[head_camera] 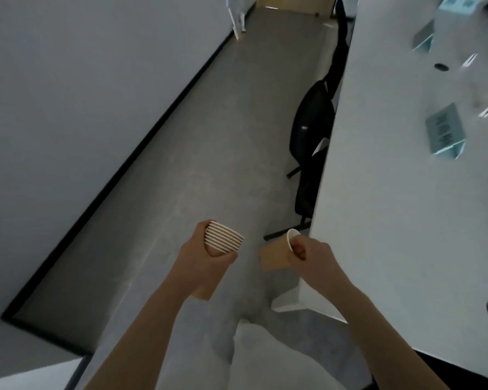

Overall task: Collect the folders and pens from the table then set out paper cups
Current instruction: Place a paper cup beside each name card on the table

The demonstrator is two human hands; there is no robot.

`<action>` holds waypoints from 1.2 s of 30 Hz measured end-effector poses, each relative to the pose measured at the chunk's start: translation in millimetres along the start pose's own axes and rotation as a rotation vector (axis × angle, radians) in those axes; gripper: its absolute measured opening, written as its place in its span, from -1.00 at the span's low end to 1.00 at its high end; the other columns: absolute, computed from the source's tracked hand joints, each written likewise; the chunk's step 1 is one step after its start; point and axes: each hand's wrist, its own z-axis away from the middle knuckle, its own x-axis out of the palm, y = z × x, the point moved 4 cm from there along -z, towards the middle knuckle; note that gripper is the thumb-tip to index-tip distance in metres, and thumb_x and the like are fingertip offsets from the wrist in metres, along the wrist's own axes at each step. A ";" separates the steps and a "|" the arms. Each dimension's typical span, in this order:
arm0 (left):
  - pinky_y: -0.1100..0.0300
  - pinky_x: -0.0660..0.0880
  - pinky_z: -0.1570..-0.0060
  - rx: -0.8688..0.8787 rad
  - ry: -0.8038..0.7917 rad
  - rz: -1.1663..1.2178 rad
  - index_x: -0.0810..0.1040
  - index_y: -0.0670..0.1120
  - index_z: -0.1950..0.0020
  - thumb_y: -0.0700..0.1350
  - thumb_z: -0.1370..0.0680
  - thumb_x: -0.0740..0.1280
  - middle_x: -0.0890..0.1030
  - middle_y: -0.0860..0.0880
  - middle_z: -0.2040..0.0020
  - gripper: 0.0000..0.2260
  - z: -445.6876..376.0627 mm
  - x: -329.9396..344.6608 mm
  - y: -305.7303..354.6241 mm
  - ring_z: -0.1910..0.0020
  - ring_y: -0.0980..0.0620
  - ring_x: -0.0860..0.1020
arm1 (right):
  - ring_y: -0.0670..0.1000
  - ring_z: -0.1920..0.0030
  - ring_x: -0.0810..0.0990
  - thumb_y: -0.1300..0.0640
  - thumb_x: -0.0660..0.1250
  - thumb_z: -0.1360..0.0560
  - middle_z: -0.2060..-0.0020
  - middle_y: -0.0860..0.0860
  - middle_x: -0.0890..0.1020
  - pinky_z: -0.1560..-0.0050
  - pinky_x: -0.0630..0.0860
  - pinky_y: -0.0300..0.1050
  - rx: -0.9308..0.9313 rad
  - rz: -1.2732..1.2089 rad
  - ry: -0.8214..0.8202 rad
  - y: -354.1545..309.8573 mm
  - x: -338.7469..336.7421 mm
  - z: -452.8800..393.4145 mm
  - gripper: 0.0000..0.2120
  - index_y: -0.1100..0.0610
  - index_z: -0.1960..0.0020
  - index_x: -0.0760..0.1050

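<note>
My left hand grips a stack of nested brown paper cups with white rims, held on its side over the floor. My right hand holds a single brown paper cup by its white rim, its base pointing left, just off the near left edge of the long white table. The two hands are apart, the single cup between them. No folders or pens show in the view.
Black office chairs are tucked along the table's left side. Teal tent-shaped name cards and round dark grommets sit on the tabletop. A grey floor aisle runs between the table and the left wall.
</note>
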 end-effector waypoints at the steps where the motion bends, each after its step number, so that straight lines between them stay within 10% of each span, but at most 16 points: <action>1: 0.46 0.41 0.44 -0.005 -0.015 -0.004 0.35 0.11 -0.32 0.00 -0.38 0.53 0.56 0.13 0.08 -0.42 -15.7 0.7 7.1 0.19 0.20 0.56 | -0.01 0.35 0.47 0.21 0.24 -0.49 0.35 0.02 0.51 0.35 0.35 -0.28 0.017 0.003 0.010 0.7 -5.8 -13.7 -0.92 0.21 0.16 0.44; 10: 0.44 0.37 0.32 0.031 -0.142 -0.054 0.35 0.07 -0.35 0.12 -0.41 0.48 0.54 0.12 0.03 -0.42 -149.2 3.0 56.3 0.14 0.21 0.52 | 0.05 0.18 0.62 0.17 0.27 -0.50 0.18 0.09 0.63 0.12 0.59 -0.03 0.189 -0.039 0.096 4.6 -33.9 -110.9 -0.89 0.18 0.01 0.52; 16: 0.15 0.57 0.15 0.139 -0.314 -0.131 0.37 0.13 -0.30 0.08 -0.38 0.52 0.58 0.13 0.06 -0.45 -262.8 -2.4 94.1 0.12 0.15 0.59 | -0.11 0.26 0.52 0.17 0.29 -0.53 0.18 0.00 0.57 0.30 0.38 -0.38 0.325 -0.102 0.284 3.2 -58.7 -180.3 -0.85 0.15 -0.08 0.52; 28: 0.38 0.43 0.27 0.228 -0.449 -0.185 0.37 0.18 -0.26 0.12 -0.35 0.52 0.58 0.15 0.03 -0.45 -396.1 55.7 188.7 0.12 0.23 0.57 | 0.03 0.10 0.63 0.12 0.30 -0.55 0.11 0.04 0.66 0.10 0.52 -0.17 0.486 -0.157 0.554 41.7 -131.6 -277.2 -0.84 0.16 -0.06 0.58; 36: 0.16 0.54 0.06 0.257 -0.418 -0.207 0.36 0.17 -0.27 0.10 -0.33 0.54 0.57 0.16 0.01 -0.42 -455.3 106.6 240.2 0.06 0.16 0.58 | 0.17 0.05 0.62 0.15 0.27 -0.54 0.02 0.15 0.65 0.13 0.49 -0.11 0.634 0.010 0.566 127.9 -194.3 -363.8 -0.79 0.18 -0.12 0.56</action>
